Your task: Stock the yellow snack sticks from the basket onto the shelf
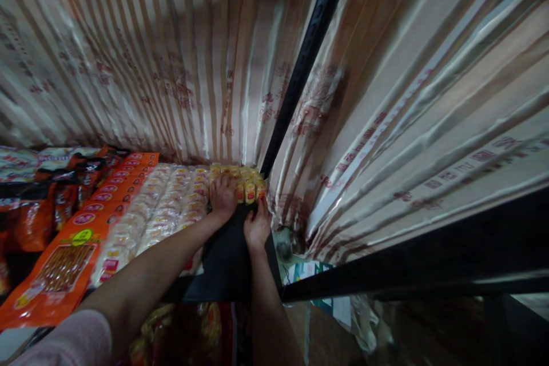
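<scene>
**Both hands on yellow packets at the back of the shelf**

The left hand (223,195) lies flat on the yellow packets (244,183), fingers spread. The right hand (257,224) grips their front edge, fingers curled on them. The packets sit on the black shelf (227,263) against the striped curtain (171,68), beside pale packets (171,200) and orange bags (86,229).

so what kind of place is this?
Likely a small shop or stall: rows of packaged snacks, orange packets and yellow packs, on a dark shelf, which both hands are stocking.
</scene>
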Demonstrator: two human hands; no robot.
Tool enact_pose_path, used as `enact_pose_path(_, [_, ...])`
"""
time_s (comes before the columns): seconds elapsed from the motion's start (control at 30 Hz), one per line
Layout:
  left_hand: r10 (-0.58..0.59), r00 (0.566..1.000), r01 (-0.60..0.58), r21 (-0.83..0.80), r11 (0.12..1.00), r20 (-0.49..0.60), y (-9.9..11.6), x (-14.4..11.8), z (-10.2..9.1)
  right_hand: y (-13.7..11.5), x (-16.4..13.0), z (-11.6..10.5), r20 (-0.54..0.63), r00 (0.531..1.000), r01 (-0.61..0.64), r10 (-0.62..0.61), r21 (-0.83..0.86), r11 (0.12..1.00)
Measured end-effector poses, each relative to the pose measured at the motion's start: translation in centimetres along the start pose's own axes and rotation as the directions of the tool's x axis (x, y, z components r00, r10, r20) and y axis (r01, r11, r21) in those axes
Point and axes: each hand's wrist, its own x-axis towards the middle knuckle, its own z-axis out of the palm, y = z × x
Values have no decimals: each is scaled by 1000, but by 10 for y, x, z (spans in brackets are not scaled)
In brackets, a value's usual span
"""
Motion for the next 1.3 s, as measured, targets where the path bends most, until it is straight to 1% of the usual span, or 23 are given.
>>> enact_pose_path(0.13, [17,1000,-18,-43,999,-16,-2,1,2,0,0,0,5,1000,-5,5,-4,1000])
enact_pose_path(0.37, [0,995,-8,-76,997,-101,-3,5,2,-3,-1,-3,35,999,3,-2,-39,999])
enact_pose_path(0.5, [5,987,-23,-112,993,-161,-3,7,0,-4,-1,-3,37,999,0,2,-47,999])
enact_pose_path(0.63, [-2,978,-31,-151,988,-211,-2,9,-6,-3,-1,-3,18,1000,0,0,-32,999])
enact_pose_path(0.8, [-10,968,-53,-246,968,-249,2,15,-15,-3,-1,-2,-9,1000,10,-10,1,1000])
enact_pose_path(1.0, [-32,959,-69,-342,937,-283,12,24,-27,-1,0,0,-22,999,29,-28,25,999])
enact_pose_path(1.13, [-35,960,-96,-444,891,-279,23,26,-29,1,1,1,-29,999,34,-32,60,998])
enact_pose_path(1.3, [-22,981,-85,-530,844,-193,37,23,-21,3,3,2,-80,997,17,-7,124,992])
